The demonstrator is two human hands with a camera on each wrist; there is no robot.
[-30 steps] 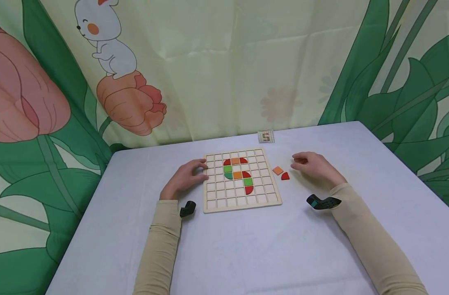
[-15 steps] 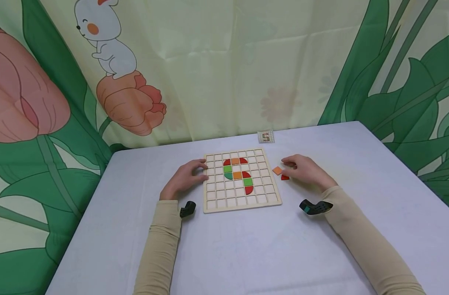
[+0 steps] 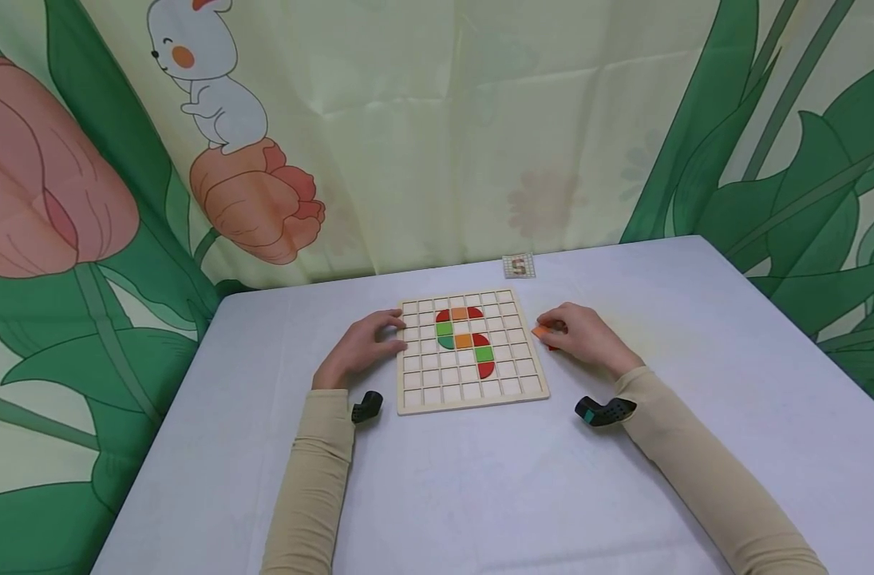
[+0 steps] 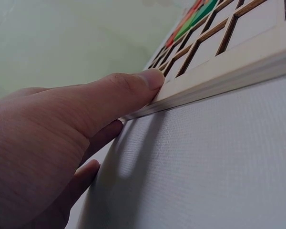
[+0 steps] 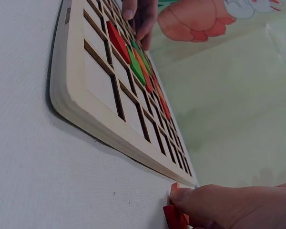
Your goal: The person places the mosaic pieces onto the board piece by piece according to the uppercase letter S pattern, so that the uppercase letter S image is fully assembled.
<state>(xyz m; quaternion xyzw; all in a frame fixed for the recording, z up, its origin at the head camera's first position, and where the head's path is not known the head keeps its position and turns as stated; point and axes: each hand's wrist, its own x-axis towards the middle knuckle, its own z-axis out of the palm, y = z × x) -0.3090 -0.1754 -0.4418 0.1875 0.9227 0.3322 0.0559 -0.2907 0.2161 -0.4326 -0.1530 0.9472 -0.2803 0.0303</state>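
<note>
A wooden grid board (image 3: 422,397) lies on the table, with red, orange and green tiles set in its cells. At its left edge rests my left hand (image 3: 361,345), its thumb (image 4: 150,80) against the frame and the fingers fairly straight. Just right of the board, my right hand (image 3: 583,335) pinches an orange square tile (image 3: 540,330) between thumb and fingers. A red quarter-round tile (image 5: 174,217) lies right by that hand, mostly covered by it in the head view. The far fingers of the right hand are hidden behind the thumb.
A small card (image 3: 519,265) with a printed grid pattern lies beyond the board near the table's back edge. White cloth covers the table (image 3: 465,479). A patterned curtain (image 3: 408,160) hangs behind it. Each wrist carries a black camera mount (image 3: 603,411).
My right hand has moved left to the loose tiles, and its fingers have closed on the orange tile. The left hand and the board have stayed in place.
</note>
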